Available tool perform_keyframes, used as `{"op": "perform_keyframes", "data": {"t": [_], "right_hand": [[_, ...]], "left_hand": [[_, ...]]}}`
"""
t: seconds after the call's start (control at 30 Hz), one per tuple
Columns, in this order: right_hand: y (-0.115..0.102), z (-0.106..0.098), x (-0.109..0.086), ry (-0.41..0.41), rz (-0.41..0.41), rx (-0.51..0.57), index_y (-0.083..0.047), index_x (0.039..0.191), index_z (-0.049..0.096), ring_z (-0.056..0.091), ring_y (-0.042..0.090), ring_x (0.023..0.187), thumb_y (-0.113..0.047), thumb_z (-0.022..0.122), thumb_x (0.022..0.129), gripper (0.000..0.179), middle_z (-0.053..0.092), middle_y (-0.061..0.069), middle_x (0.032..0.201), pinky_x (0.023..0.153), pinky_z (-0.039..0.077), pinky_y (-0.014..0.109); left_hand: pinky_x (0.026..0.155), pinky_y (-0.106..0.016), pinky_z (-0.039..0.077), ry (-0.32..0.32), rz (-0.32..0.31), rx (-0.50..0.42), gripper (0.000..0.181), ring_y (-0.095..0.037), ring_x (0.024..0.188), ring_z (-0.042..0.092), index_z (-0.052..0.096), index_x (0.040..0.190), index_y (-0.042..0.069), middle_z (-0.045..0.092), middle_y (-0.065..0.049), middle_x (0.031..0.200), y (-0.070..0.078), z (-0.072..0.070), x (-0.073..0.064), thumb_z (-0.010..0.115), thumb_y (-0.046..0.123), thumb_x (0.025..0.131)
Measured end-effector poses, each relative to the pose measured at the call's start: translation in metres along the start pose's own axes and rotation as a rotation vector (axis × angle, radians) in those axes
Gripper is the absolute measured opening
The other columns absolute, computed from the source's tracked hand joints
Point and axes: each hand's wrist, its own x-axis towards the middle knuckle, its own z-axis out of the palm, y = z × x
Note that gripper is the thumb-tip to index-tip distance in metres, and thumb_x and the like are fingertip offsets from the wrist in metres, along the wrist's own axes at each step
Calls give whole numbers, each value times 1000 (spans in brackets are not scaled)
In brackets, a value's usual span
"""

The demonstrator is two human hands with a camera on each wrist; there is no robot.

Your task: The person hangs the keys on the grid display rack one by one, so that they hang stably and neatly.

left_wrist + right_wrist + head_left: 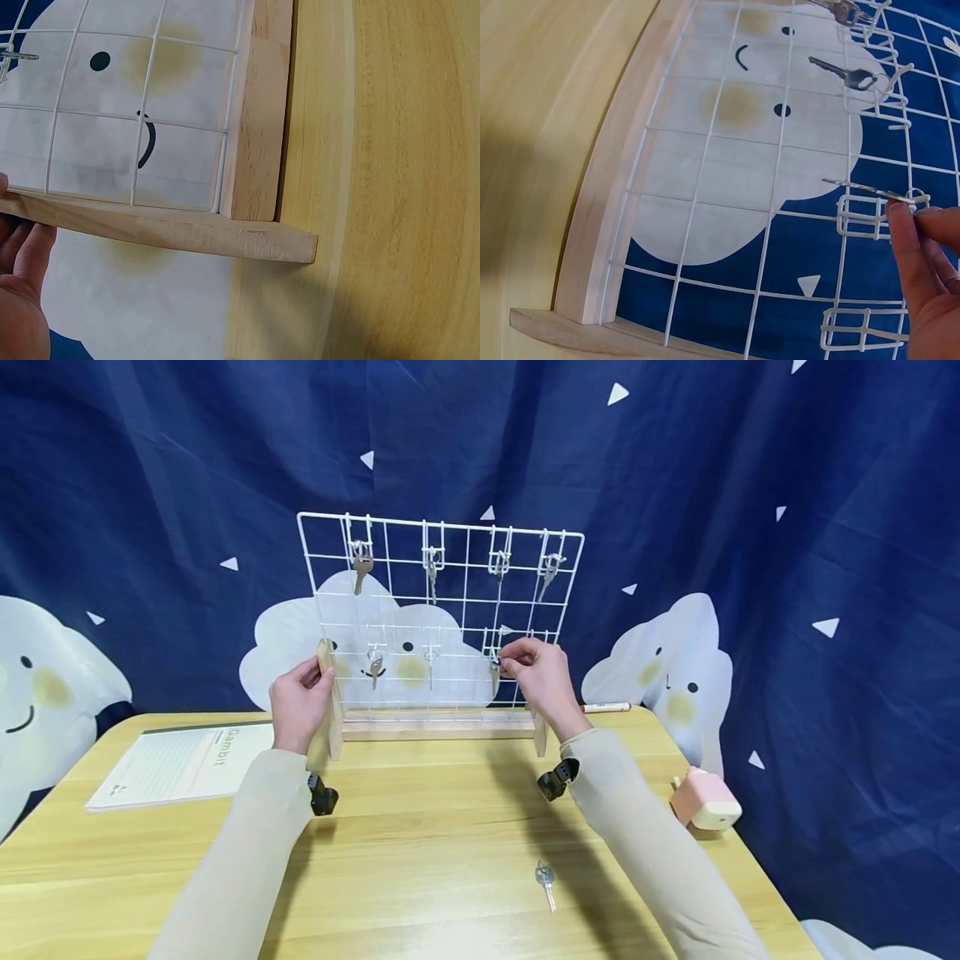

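Observation:
A white wire grid rack [465, 560] stands upright in a wooden frame, with keys hanging from hooks in two rows. My left hand [302, 703] holds the rack's left wooden post [165, 231], thumb on one side and fingers on the other. At the lower row, my right hand [546, 681] pinches a key [870, 189] by its head and ring. That ring sits right at the prong of a white hook [862, 217]. Left of it hang a brass-toned key [377, 668] and a thin key seen edge-on [431, 672]. Another key [546, 887] lies on the table.
Several keys, including a brass-toned one [362, 568], hang along the upper row. On the wooden table [420, 827] a notebook [180, 764] lies at left. A marker [606, 707] and a pink-and-white block-shaped object [707, 802] are at right. A blue curtain [465, 435] hangs behind.

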Motion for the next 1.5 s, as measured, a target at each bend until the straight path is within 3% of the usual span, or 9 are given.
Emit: {"op": "perform_keyframes", "data": {"t": [0.23, 0.47, 0.7, 0.9, 1.0, 1.2, 1.37, 1.5], "right_hand": [[5, 4, 2, 21, 14, 33, 3, 91, 73, 70, 20, 76, 9, 65, 89, 10, 71, 12, 85, 70, 60, 26], [9, 3, 0, 37, -2, -42, 1, 94, 73, 69, 20, 80, 4, 68, 88, 8, 72, 10, 88, 72, 60, 28], [9, 2, -9, -16, 27, 6, 7, 99, 70, 70, 30, 81, 6, 62, 91, 11, 71, 16, 91, 69, 62, 33], [12, 0, -20, -31, 41, 57, 6, 98, 70, 70, 22, 78, 6, 63, 91, 9, 71, 16, 89, 73, 61, 39], [13, -3, -26, -48, 46, 53, 3, 97, 71, 70, 20, 80, 5, 64, 91, 9, 72, 13, 89, 73, 61, 36], [15, -13, -43, -92, 1, -78, -5, 97, 73, 68, 16, 81, -3, 70, 89, 9, 72, 3, 90, 72, 56, 29], [14, -20, -59, -189, 6, -105, -8, 98, 73, 67, 17, 85, -4, 71, 89, 10, 71, 2, 95, 76, 57, 33], [16, -25, -71, -267, 35, -110, -6, 100, 73, 66, 19, 87, -3, 69, 89, 12, 69, 4, 99, 72, 57, 32]], "left_hand": [[97, -35, 51, 8, -3, -4, 39, -29, 116, 60, 59, 133, -1, 61, -20, 127, 0, 0, -1, 61, 16, 98], [97, -34, 50, 3, -12, -11, 39, -28, 117, 59, 58, 135, 0, 60, -19, 129, 0, 0, -1, 60, 16, 99], [98, -33, 50, 5, -4, -11, 39, -28, 118, 59, 58, 134, -1, 60, -19, 129, 1, 0, -1, 60, 16, 99], [98, -34, 50, 7, -1, -20, 39, -29, 118, 59, 58, 134, -1, 60, -20, 129, 2, 0, -1, 60, 16, 99], [97, -34, 50, 1, -3, -19, 40, -29, 118, 59, 58, 134, -2, 60, -20, 129, 2, -1, 0, 61, 15, 98], [97, -35, 50, -16, 11, -9, 39, -29, 117, 59, 59, 133, -2, 61, -21, 127, 1, -1, 2, 61, 15, 98], [97, -36, 50, -27, 4, -6, 40, -29, 117, 59, 59, 134, -1, 61, -20, 128, 2, -2, 2, 61, 16, 98], [97, -36, 50, -32, -4, -12, 41, -30, 118, 59, 58, 135, -1, 60, -20, 129, 1, -3, 1, 61, 17, 99]]}}
